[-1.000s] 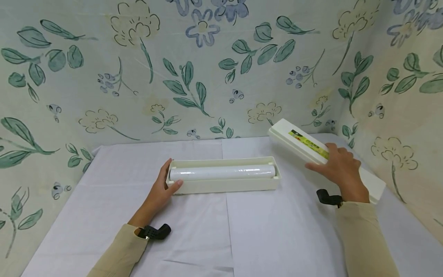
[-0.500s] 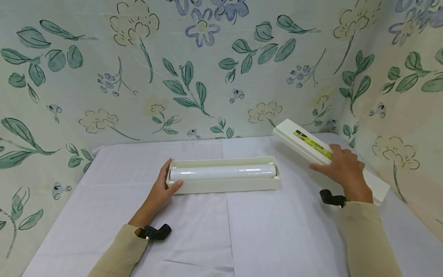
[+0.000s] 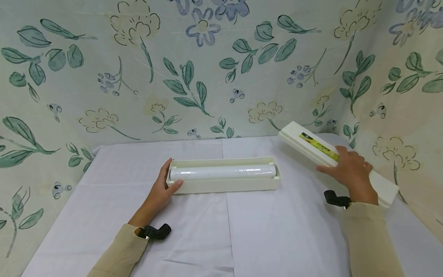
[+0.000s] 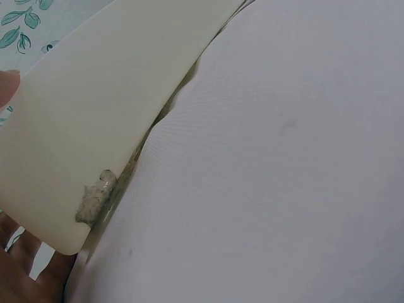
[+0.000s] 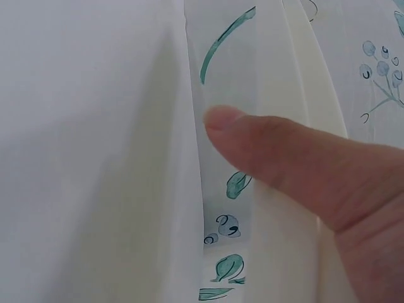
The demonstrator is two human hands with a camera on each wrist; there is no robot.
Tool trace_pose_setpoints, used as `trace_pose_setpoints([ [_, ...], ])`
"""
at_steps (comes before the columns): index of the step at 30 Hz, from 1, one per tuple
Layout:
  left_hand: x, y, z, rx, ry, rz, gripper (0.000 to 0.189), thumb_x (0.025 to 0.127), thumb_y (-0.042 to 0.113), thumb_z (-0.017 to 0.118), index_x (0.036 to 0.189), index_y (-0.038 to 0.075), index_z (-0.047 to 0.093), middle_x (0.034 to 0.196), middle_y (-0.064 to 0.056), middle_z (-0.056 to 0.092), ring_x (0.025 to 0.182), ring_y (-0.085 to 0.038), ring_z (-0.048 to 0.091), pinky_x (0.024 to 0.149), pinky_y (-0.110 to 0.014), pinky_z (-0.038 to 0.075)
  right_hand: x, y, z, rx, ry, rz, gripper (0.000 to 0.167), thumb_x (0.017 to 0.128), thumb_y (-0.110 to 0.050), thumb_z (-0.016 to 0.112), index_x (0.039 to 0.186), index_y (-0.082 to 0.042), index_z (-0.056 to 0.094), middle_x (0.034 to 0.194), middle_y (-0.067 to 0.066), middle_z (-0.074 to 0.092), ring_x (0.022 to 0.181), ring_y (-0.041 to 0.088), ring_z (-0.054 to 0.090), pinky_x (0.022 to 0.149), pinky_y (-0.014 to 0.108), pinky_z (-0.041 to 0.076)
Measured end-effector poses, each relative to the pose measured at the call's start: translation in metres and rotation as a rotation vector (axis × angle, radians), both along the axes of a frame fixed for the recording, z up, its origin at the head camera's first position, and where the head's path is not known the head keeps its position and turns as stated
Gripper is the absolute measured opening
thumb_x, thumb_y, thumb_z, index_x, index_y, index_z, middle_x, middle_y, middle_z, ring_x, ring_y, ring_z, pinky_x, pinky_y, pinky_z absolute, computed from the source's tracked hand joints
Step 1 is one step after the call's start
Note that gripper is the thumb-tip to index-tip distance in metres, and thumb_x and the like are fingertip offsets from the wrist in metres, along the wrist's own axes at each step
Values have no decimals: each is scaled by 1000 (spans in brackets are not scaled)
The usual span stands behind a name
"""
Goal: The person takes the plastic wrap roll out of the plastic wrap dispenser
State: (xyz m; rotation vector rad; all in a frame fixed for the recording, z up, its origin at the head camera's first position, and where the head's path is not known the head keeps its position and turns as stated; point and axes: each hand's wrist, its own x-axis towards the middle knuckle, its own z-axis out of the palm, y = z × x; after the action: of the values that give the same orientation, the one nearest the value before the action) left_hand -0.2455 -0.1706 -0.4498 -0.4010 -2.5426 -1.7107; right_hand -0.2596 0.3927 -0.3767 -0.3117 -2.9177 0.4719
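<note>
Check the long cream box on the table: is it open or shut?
Open: the white roll shows inside the cream box, and the right hand holds the labelled lid well off to its side.

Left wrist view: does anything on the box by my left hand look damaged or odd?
Yes: a ragged greyish patch near the lower edge of the box, close to the end that the left hand grips. It interrupts an otherwise smooth, pale wall; residue or damage, I can't tell.
</note>
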Motion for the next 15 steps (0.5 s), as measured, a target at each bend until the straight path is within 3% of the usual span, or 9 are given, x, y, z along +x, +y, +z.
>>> trace_pose_setpoints([
  [15, 0, 0, 1, 10, -2, -9, 86, 93, 35, 62, 156, 24, 4, 160, -5, 14, 141, -30, 26, 109, -51, 30, 3, 7, -4, -25, -19, -8, 115, 66, -62, 79, 148, -3, 24, 111, 36, 42, 94, 54, 36, 75, 70, 23],
])
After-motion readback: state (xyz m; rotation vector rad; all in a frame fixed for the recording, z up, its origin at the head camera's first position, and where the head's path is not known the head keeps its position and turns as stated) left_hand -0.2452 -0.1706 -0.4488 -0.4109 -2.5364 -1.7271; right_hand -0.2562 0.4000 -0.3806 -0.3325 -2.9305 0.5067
